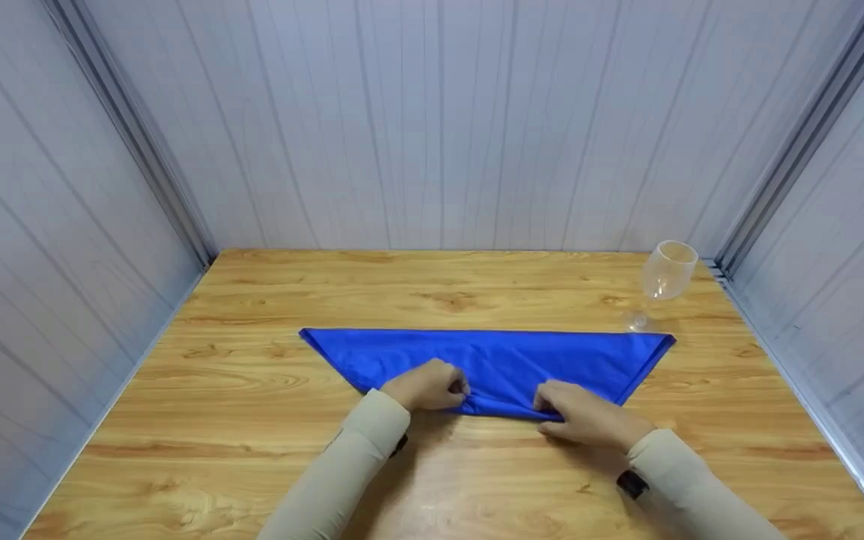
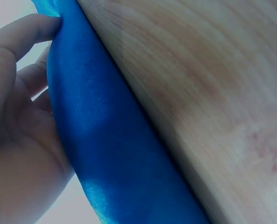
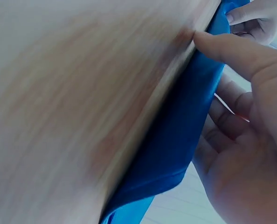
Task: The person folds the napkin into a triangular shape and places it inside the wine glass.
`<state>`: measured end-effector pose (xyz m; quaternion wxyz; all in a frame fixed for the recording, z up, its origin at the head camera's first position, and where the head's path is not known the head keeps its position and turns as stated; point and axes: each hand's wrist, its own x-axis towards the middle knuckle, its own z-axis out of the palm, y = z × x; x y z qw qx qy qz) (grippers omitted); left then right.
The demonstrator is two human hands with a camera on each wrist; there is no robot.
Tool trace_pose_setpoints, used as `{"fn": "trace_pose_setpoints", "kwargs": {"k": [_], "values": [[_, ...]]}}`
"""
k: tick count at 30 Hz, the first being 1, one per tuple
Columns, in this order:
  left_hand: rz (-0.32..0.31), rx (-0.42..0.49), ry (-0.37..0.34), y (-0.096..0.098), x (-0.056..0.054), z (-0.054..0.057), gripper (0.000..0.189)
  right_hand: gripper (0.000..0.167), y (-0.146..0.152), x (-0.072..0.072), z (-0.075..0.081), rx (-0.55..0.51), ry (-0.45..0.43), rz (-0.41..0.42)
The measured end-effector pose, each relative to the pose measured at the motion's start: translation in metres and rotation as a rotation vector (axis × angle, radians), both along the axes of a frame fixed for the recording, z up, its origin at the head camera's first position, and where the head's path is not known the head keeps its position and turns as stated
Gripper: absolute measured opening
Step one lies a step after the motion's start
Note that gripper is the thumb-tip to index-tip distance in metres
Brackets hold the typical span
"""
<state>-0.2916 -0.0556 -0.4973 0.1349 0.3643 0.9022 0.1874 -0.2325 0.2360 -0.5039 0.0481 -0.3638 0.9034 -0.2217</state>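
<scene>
A shiny blue cloth (image 1: 492, 356) lies folded on the table, its long straight edge at the back and slanted sides narrowing towards the front. At its front edge, left of the middle, my left hand (image 1: 426, 386) pinches the fabric with curled fingers. My right hand (image 1: 589, 418) holds the same edge farther right, thumb in front and fingers over the cloth. The left wrist view shows the cloth (image 2: 110, 126) as a rounded fold against the left fingers (image 2: 40, 28). In the right wrist view, the right thumb (image 3: 227, 49) reaches across the fold.
A clear stemmed glass (image 1: 668, 271) stands at the back right, its foot just behind the cloth's right corner. Around the wooden table (image 1: 252, 300) rise pale panel walls (image 1: 402, 127) at the back and both sides.
</scene>
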Motion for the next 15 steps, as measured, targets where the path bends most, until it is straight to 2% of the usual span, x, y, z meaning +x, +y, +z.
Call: {"fn": "trace_pose_setpoints", "kwargs": {"k": [5, 15], "values": [[-0.006, 0.005, 0.000, 0.000, 0.001, -0.001, 0.013, 0.003, 0.000, -0.002, 0.003, 0.018, -0.001, 0.005], [0.006, -0.010, 0.012, 0.000, 0.002, -0.002, 0.009, 0.015, -0.001, -0.017, 0.005, 0.023, -0.014, 0.029]]}}
